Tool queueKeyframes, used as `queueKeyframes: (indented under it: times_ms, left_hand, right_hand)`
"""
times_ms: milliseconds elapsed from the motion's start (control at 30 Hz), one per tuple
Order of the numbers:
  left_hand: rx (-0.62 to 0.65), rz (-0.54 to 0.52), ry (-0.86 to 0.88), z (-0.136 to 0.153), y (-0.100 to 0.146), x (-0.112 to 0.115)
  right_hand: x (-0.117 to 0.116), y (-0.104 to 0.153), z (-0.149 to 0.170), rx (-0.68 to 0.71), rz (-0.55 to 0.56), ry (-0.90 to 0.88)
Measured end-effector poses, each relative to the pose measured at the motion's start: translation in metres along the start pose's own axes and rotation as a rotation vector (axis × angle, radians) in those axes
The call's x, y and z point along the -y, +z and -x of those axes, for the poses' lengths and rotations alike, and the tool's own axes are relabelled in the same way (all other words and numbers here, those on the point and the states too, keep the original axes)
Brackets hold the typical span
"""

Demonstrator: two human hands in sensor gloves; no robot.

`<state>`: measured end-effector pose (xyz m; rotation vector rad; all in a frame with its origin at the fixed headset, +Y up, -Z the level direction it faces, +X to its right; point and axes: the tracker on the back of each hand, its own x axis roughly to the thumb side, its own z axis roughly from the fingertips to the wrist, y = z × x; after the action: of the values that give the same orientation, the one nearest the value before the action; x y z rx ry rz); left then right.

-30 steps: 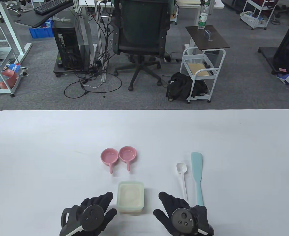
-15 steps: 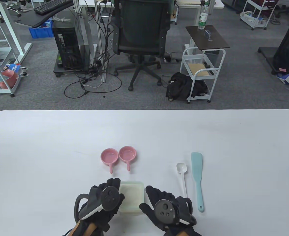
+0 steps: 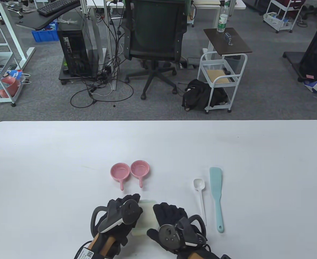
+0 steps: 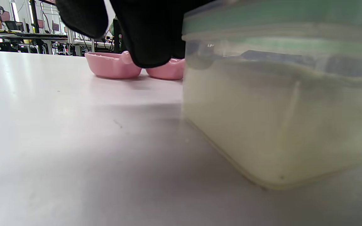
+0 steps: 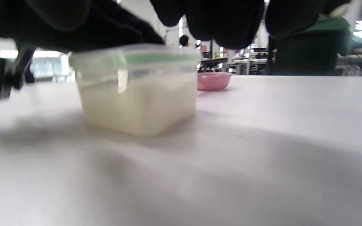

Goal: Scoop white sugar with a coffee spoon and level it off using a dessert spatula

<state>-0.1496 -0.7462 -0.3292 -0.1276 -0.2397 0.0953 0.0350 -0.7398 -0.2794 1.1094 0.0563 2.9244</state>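
— Biggest first: white bench (image 3: 66,151). On it, between both hands, lidded tub of white sugar (image 3: 147,215), clear walls, green-rimmed lid not yet off.

— And the hands?

— Left hand (image 3: 120,213) against the tub's left side, right hand (image 3: 171,218) against its right, fingers over the lid's edges. Touching or just short: cannot tell; likewise whether curled round it.

— Tools?

— Beside the right hand, on its outer side: dessert spatula (image 3: 216,197), then coffee spoon (image 3: 200,197) lying nearer, close by the knuckles. Long axes both running away from the person, bowl and blade at the far end, handle ends level with the right hand. Well apart from the left hand, tub in between.

— So the right one for the spoon?

— Probably, once the lid comes off. Beyond the fingertips, two pink dishes (image 3: 130,170), side by side.
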Motion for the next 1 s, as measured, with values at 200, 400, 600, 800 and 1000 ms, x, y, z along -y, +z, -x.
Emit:
queueKeyframes:
  times_ms: [200, 400, 600, 800, 1000]
  left_hand:
    - [0.021, -0.012, 0.008, 0.0, 0.003, 0.006]
    - [0.039, -0.028, 0.008, -0.001, 0.006, 0.01]
    - [0.01, -0.023, 0.04, 0.001, 0.003, 0.006]
    - [-0.007, -0.068, 0.036, 0.001, 0.003, 0.009]
    - [-0.035, -0.105, 0.09, 0.001, 0.004, 0.012]
  right_hand:
    - [-0.011, -0.003, -0.027, 0.101, 0.075, 0.314]
    - [-0.019, -0.006, -0.034, 0.128, 0.162, 0.374]
    - [-0.016, -0.014, -0.045, 0.179, 0.243, 0.54]
    - [-0.016, -0.01, -0.059, 0.342, 0.315, 0.76]
    - [-0.015, -0.01, -0.068, 0.469, 0.328, 0.877]
